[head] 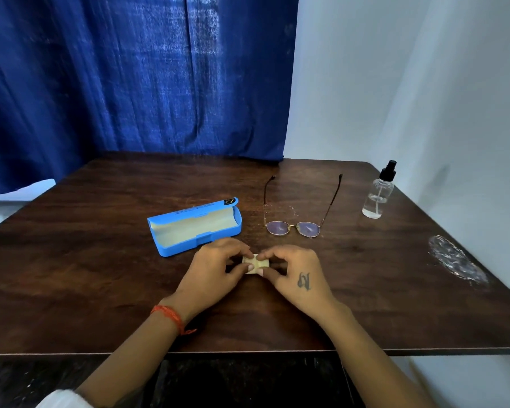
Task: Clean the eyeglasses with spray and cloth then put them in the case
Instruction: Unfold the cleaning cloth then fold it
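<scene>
Cloth, folded into a small pale square, sits pinched between both your hands just above the table, near its front edge. Your left hand closes on the cloth's left side with thumb and fingers; your right hand closes on its right side the same way, thumb tip pressed on the near corner. The two sets of fingertips nearly meet over the cloth. An orange thread band circles your left wrist, and a dark tattoo marks the back of your right hand.

Just beyond your left hand lies the case, bright blue, lid swung open toward the far side, its pale lining showing and nothing inside. To the right of the case, apart from it, the glasses rest on the table with lenses toward you and both arms unfolded, pointing away. Farther right, near the table's right edge, the spray bottle stands upright, clear with a black pump top, well apart from the glasses. A whitish scuffed patch marks the wood on the right side. Behind the table hangs a blue curtain, with a white wall to its right.
</scene>
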A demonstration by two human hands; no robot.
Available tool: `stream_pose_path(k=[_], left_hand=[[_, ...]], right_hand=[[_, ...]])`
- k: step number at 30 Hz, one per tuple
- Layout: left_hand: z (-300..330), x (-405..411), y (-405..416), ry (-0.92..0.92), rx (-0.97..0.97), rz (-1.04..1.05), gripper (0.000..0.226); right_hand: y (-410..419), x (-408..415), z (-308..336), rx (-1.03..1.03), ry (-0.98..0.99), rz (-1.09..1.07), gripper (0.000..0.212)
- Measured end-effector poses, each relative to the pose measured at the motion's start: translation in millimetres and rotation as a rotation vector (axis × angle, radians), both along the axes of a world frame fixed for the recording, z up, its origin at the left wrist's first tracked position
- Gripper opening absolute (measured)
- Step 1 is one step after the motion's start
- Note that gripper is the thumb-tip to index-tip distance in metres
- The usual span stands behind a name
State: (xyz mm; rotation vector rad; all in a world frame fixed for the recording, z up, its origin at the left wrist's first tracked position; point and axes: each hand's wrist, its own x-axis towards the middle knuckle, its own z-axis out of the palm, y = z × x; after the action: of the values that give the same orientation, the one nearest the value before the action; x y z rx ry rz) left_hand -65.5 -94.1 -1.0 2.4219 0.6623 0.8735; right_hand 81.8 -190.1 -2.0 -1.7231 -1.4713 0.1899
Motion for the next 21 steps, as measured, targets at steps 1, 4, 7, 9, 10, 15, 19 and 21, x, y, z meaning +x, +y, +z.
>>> stream_pose_path(k=[1, 4, 7, 9, 10, 15, 19, 21], left_hand=[[-0.2, 0.3, -3.2, -0.013, 0.023, 0.012, 0.020], [2.3, 6.0, -14.7, -0.069, 0.074, 0.022, 0.023], [9.2, 26.3, -28.8, -0.153, 0.090, -0.051, 0.025], [13.3, 49.6, -40.7, -0.188, 0.053, -0.137, 0.028], [14.9, 63.1, -46.7, -0.198, 0.016, -0.183, 0.030], [13.4, 129.5, -62.3, -0.076, -0.004, -0.298, 0.042], [2.3, 158.9, -59.0, 0.025, 0.069, -0.301, 0.046], [-3.6, 164.8, -56.1, 0.047, 0.083, -0.298, 0.046]], right_hand=[[-4.8, 2.8, 0.6, 0.012, 0.066, 0.010, 0.023], [-22.3, 14.8, 5.1, 0.028, 0.210, 0.006, 0.025], [-42.0, 33.4, 13.9, 0.061, 0.278, -0.042, 0.027], [-53.8, 49.9, 20.1, 0.118, 0.313, -0.094, 0.028], [-58.5, 59.1, 23.1, 0.147, 0.319, -0.120, 0.029], [-63.8, 116.4, 37.1, 0.306, 0.339, -0.262, 0.035], [-40.8, 169.1, 42.4, 0.431, 0.335, -0.441, 0.037], [-24.3, 193.4, 40.3, 0.434, 0.287, -0.540, 0.048]])
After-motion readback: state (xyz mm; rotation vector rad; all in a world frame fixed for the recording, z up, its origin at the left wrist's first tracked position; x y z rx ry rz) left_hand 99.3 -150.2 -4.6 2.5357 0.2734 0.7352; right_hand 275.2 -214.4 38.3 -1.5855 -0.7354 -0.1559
